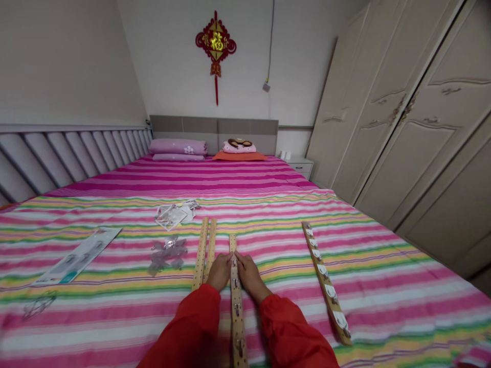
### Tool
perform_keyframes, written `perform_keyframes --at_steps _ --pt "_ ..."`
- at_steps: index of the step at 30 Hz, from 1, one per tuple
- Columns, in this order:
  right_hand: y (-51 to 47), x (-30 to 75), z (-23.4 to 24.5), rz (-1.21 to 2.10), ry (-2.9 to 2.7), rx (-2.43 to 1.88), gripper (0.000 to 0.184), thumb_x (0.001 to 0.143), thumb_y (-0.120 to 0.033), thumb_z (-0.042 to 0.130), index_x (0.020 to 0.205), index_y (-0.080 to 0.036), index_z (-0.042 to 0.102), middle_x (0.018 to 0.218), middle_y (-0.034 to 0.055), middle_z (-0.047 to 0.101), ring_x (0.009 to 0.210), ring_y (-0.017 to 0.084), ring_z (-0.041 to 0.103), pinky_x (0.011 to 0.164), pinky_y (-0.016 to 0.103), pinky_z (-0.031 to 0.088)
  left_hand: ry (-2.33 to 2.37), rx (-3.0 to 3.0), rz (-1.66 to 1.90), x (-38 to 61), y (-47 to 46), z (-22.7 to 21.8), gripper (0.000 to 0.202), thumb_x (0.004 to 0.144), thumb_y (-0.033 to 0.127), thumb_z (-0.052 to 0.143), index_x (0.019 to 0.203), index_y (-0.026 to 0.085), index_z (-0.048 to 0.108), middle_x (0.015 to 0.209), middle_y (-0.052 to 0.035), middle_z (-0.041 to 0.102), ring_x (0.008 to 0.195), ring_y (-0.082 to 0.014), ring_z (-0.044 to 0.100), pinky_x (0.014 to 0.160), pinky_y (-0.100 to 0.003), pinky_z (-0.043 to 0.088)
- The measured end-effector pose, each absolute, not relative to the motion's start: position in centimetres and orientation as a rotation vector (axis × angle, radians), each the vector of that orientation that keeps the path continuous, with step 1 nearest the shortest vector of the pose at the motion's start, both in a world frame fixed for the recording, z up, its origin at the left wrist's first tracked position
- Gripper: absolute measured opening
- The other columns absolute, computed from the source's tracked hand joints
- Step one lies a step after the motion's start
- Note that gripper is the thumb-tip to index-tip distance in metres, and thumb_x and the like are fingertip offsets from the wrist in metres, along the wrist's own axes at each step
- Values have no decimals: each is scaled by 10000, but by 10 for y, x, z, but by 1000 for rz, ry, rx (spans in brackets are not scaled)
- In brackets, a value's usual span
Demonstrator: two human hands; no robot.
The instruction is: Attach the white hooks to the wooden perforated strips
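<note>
A narrow wooden strip (237, 322) with rows of small holes lies lengthwise in front of me, several metal hooks set along it. My left hand (220, 272) is closed at its left edge near the far end. From the other side my right hand (249, 274) is closed on the same strip, the two thumbs almost meeting beside the farthest metal hook (234, 262). Just left of my left hand lie two bare perforated wooden strips (202, 245), partly hidden by my sleeve. Fingertips under and behind the strip are hidden.
Right of me lies another strip (323, 271) bearing white pieces and hooks. To the left are small clear plastic bags (168, 254), flat packets (172, 214), a long clear package (79, 255) and a thin tangled item (39, 305). Everything rests on a striped bedspread (276, 209).
</note>
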State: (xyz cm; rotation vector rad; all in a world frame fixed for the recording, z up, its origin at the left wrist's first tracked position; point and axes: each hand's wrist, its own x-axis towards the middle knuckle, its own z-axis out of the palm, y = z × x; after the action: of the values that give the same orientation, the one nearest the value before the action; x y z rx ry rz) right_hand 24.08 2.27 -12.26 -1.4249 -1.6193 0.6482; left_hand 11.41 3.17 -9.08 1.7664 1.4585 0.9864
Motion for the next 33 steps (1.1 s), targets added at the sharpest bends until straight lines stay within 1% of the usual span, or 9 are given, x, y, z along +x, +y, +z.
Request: perform_keyframes --at_steps 8,12,15,17,19,21,23,27,33 --pt "24 247 -116 768 -1606 -1385 432 818 -189 465 1209 -231 643 829 50 665 835 219 607 823 331 469 1399 1758 980 116 27 -84 241 766 247 526 808 133 733 573 -15 588 571 -160 534 612 -273 433" --pt "21 254 -113 886 -1516 -1147 404 807 -319 532 1184 -241 654 1061 59 709 1030 258 605 950 415 431 1375 1758 1002 117 22 -74 244 763 244 518 808 137 733 540 -8 590 543 -157 531 591 -278 447" --pt "19 256 -114 961 -1348 -1093 431 757 -434 605 1123 -222 687 1149 75 690 1111 272 582 987 434 413 1398 1754 1071 110 15 -62 254 727 224 546 888 148 727 653 -24 637 647 -170 577 686 -298 475" --pt "17 257 -117 984 -1238 -1124 455 715 -459 646 1085 -202 704 1118 94 700 1060 271 608 946 417 446 1432 1734 1168 97 8 -53 302 714 239 559 963 160 710 822 -52 666 771 -182 603 771 -309 477" --pt "17 256 -119 1023 -1169 -1133 474 702 -460 655 1088 -187 699 1000 93 727 897 247 648 833 387 499 1485 1689 1326 74 -1 -47 305 720 274 546 963 176 701 949 -69 661 851 -185 610 791 -302 481" --pt "16 256 -120 1081 -1119 -1124 499 703 -456 643 1108 -167 684 820 62 723 687 202 630 682 343 513 1599 1645 1464 45 -10 -46 251 707 279 535 869 188 703 879 -62 664 823 -195 609 748 -302 491" --pt "16 256 -120 1118 -1074 -1112 498 702 -446 636 1097 -147 681 700 28 683 567 164 572 582 302 483 1756 1643 1508 16 -18 -50 236 651 240 550 830 191 694 842 -66 666 808 -218 604 745 -330 493" --pt "14 255 -117 1119 -1035 -1083 415 679 -430 655 986 -156 709 647 6 648 537 145 537 529 270 445 1956 1766 1441 -19 -23 -64 275 596 185 559 841 206 682 838 -72 657 835 -249 590 786 -368 487" --pt "11 255 -113 1123 -1020 -1071 391 655 -467 669 897 -163 707 633 2 628 535 149 533 515 271 426 1937 1822 1453 -29 -14 -70 141 659 275 553 713 215 668 763 -69 652 791 -246 597 759 -362 487"
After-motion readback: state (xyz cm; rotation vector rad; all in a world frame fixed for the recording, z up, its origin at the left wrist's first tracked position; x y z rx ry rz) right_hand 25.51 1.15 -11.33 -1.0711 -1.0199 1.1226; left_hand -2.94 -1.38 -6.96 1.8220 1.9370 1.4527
